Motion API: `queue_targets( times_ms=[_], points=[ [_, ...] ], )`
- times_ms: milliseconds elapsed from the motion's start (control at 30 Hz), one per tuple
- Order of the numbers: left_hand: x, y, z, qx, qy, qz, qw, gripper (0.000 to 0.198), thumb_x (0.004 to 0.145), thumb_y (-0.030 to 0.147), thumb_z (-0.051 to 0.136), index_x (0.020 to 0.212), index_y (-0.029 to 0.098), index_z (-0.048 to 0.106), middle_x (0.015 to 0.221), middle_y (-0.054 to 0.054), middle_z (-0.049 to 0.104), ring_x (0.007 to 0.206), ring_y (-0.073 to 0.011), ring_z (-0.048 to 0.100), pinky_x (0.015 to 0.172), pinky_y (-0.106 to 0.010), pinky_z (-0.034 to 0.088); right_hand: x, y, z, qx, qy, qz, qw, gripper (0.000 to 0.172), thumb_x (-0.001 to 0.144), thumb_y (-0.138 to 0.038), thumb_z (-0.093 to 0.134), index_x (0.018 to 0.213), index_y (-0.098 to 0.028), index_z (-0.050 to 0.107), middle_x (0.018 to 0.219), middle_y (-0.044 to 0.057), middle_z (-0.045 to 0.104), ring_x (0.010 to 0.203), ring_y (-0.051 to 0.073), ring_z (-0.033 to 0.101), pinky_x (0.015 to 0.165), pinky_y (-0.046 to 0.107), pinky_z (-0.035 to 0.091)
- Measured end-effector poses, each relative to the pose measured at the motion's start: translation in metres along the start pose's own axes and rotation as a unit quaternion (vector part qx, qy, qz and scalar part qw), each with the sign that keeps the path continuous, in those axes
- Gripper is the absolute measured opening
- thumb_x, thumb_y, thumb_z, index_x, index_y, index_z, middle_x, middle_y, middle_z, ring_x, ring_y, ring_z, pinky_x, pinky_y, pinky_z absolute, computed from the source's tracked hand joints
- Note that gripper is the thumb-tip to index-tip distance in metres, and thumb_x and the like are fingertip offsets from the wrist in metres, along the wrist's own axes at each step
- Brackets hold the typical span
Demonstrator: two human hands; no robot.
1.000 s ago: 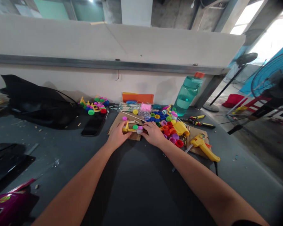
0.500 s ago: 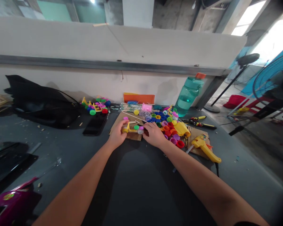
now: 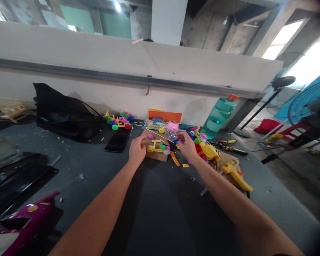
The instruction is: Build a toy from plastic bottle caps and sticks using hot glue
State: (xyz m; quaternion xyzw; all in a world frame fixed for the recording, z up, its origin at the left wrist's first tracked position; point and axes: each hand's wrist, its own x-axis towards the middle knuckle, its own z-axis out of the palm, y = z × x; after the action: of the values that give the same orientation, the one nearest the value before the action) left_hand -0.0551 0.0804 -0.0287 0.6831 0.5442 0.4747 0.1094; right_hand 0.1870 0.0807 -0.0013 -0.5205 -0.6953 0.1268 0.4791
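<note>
A small craft-stick toy car (image 3: 157,149) with a yellow frame and bottle-cap wheels rests on a piece of cardboard (image 3: 160,156). At its left end is my left hand (image 3: 137,151), fingers apart over the cardboard's edge, not wrapped round the car. My right hand (image 3: 187,146) hovers away from the car by the pile of coloured bottle caps (image 3: 199,151), its fingers loosely spread and nothing visible in them. Between the hands lies an orange-handled tool (image 3: 175,159), its dark end close to the car. A loose purple cap (image 3: 150,136) and a yellow cap (image 3: 161,131) lie behind.
A yellow glue gun (image 3: 236,174) and cutting tools (image 3: 233,147) lie right, near a green water bottle (image 3: 220,115). Behind left are a phone (image 3: 117,140), several finished-looking cap-wheeled toys (image 3: 120,120) and a black bag (image 3: 64,115). A magenta object (image 3: 29,220) sits front left.
My right hand has left the toy car and moved right, uncovering the orange-handled tool. The left hand has loosened beside the car. The whole view has shifted a little.
</note>
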Motion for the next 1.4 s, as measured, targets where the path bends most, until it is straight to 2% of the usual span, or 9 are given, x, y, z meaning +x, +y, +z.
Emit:
queue_targets(
  times_ms=[100, 300, 433, 567, 767, 967, 1167, 1300, 1400],
  points=[
    [0.001, 0.002, 0.000, 0.015, -0.018, 0.010, 1.000, 0.039, 0.077, 0.007, 0.039, 0.108, 0.022, 0.059, 0.107, -0.006, 0.063, 0.105, -0.0232, 0.054, 0.092, -0.040, 0.044, 0.013, 0.005, 0.006, -0.012, -0.118, 0.032, 0.992, 0.031, 0.069, -0.007, 0.042, 0.094, -0.017, 0.056, 0.085, 0.004, 0.066, 0.076, 0.016, 0.063, 0.064, 0.028, 0.050],
    [0.000, 0.000, 0.001, -0.018, 0.006, -0.040, 0.999, 0.032, 0.083, 0.013, 0.038, 0.109, 0.020, 0.056, 0.106, -0.007, 0.063, 0.104, -0.0235, 0.055, 0.091, -0.041, 0.044, 0.055, -0.008, 0.021, -0.060, -0.252, -0.003, 0.966, 0.030, 0.073, -0.007, 0.043, 0.092, -0.018, 0.063, 0.075, -0.001, 0.069, 0.061, 0.011, 0.061, 0.050, 0.019, 0.045],
    [0.000, -0.001, 0.001, -0.010, 0.010, -0.037, 0.999, 0.032, 0.081, 0.011, 0.038, 0.106, 0.019, 0.057, 0.104, -0.008, 0.064, 0.102, -0.0238, 0.055, 0.090, -0.040, 0.044, 0.079, -0.025, 0.043, -0.131, -0.312, -0.037, 0.940, 0.023, 0.073, -0.012, 0.053, 0.088, -0.021, 0.068, 0.071, -0.002, 0.068, 0.060, 0.011, 0.058, 0.053, 0.020, 0.043],
    [0.000, 0.000, 0.001, -0.001, 0.007, -0.032, 0.999, 0.035, 0.078, 0.008, 0.040, 0.107, 0.017, 0.057, 0.103, -0.008, 0.064, 0.101, -0.0238, 0.055, 0.088, -0.039, 0.044, 0.097, -0.038, 0.060, -0.194, -0.347, -0.063, 0.915, 0.022, 0.071, -0.011, 0.059, 0.086, -0.021, 0.070, 0.080, 0.000, 0.069, 0.071, 0.015, 0.060, 0.063, 0.022, 0.044],
    [-0.001, 0.003, 0.001, -0.003, 0.022, -0.036, 0.999, 0.038, 0.075, 0.006, 0.041, 0.108, 0.015, 0.057, 0.104, -0.009, 0.064, 0.100, -0.0231, 0.055, 0.089, -0.037, 0.043, 0.112, -0.043, 0.061, -0.250, -0.349, -0.073, 0.900, 0.027, 0.078, -0.020, 0.054, 0.102, -0.020, 0.066, 0.097, 0.004, 0.068, 0.083, 0.019, 0.060, 0.070, 0.024, 0.044],
    [-0.001, 0.002, 0.001, -0.009, 0.043, -0.032, 0.999, 0.040, 0.073, 0.005, 0.043, 0.110, 0.015, 0.055, 0.100, -0.008, 0.065, 0.098, -0.0227, 0.055, 0.087, -0.036, 0.044, 0.104, -0.041, 0.080, -0.241, -0.364, -0.109, 0.893, 0.032, 0.080, -0.026, 0.056, 0.110, -0.021, 0.062, 0.104, 0.004, 0.067, 0.090, 0.017, 0.060, 0.072, 0.022, 0.043],
    [-0.001, 0.003, 0.000, -0.006, 0.052, 0.001, 0.999, 0.042, 0.071, 0.003, 0.044, 0.110, 0.015, 0.054, 0.100, -0.008, 0.064, 0.098, -0.0235, 0.055, 0.087, -0.037, 0.044, 0.096, -0.039, 0.096, -0.228, -0.385, -0.106, 0.888, 0.018, 0.070, -0.024, 0.064, 0.087, -0.021, 0.070, 0.082, 0.000, 0.070, 0.075, 0.015, 0.061, 0.062, 0.020, 0.042],
    [0.000, 0.004, -0.002, 0.006, 0.060, 0.022, 0.998, 0.044, 0.069, 0.001, 0.043, 0.109, 0.014, 0.055, 0.099, -0.009, 0.064, 0.097, -0.0233, 0.054, 0.088, -0.037, 0.043, 0.099, -0.038, 0.074, -0.226, -0.314, -0.069, 0.919, 0.019, 0.073, -0.024, 0.061, 0.089, -0.017, 0.068, 0.087, 0.004, 0.070, 0.080, 0.017, 0.061, 0.066, 0.022, 0.043],
    [0.000, 0.006, -0.003, 0.021, 0.071, 0.037, 0.997, 0.043, 0.067, 0.001, 0.044, 0.107, 0.015, 0.056, 0.099, -0.009, 0.063, 0.097, -0.0239, 0.054, 0.088, -0.038, 0.042, 0.093, -0.038, 0.030, -0.223, -0.246, -0.035, 0.943, 0.024, 0.079, -0.026, 0.054, 0.098, -0.016, 0.064, 0.090, 0.005, 0.068, 0.081, 0.016, 0.060, 0.069, 0.023, 0.044]
  ],
)
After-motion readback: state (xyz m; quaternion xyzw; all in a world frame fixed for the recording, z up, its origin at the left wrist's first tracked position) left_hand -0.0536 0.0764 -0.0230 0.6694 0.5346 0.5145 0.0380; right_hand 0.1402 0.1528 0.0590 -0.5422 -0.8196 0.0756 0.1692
